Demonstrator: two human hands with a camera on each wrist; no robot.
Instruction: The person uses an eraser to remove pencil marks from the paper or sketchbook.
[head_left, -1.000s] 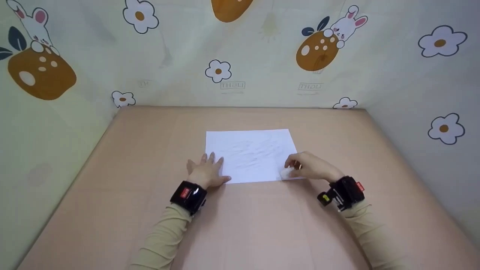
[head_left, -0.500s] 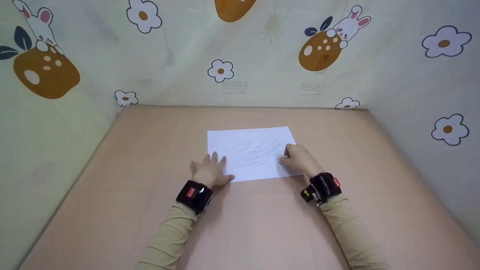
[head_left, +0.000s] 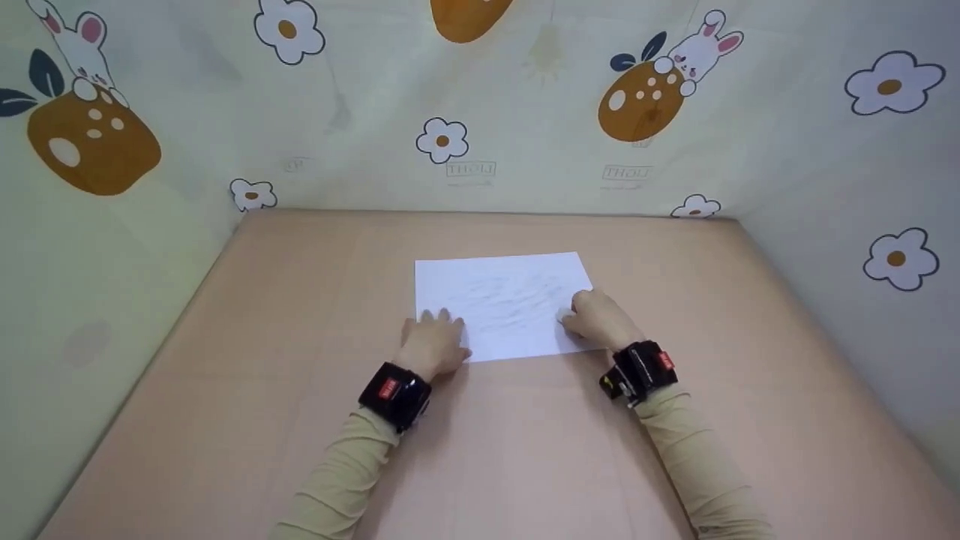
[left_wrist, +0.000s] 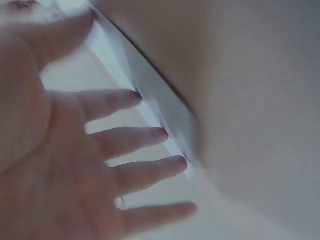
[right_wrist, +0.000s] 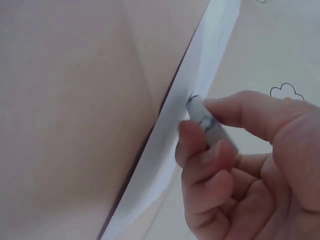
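Note:
A white sheet of paper (head_left: 502,300) with faint grey smudges across its middle lies flat on the table. My left hand (head_left: 433,349) rests at the paper's lower left edge. In the left wrist view its fingers (left_wrist: 145,175) are straight and spread, with nothing in the palm. On the right part of the sheet, my right hand (head_left: 604,319) pinches a small white eraser (right_wrist: 215,132) between thumb and curled fingers. The eraser's end is darkened and meets the paper. In the head view the hand hides most of the eraser (head_left: 563,314).
The tan table (head_left: 510,442) runs back to a pale wall (head_left: 360,112) printed with flowers, rabbits and orange fruit. Side walls (head_left: 832,180) stand left and right. Both wrists wear black camera straps (head_left: 395,396).
My right hand has moved from the paper's lower right corner up and left with the eraser, then hardly moves. My left hand has shifted slightly right, its fingers closer together.

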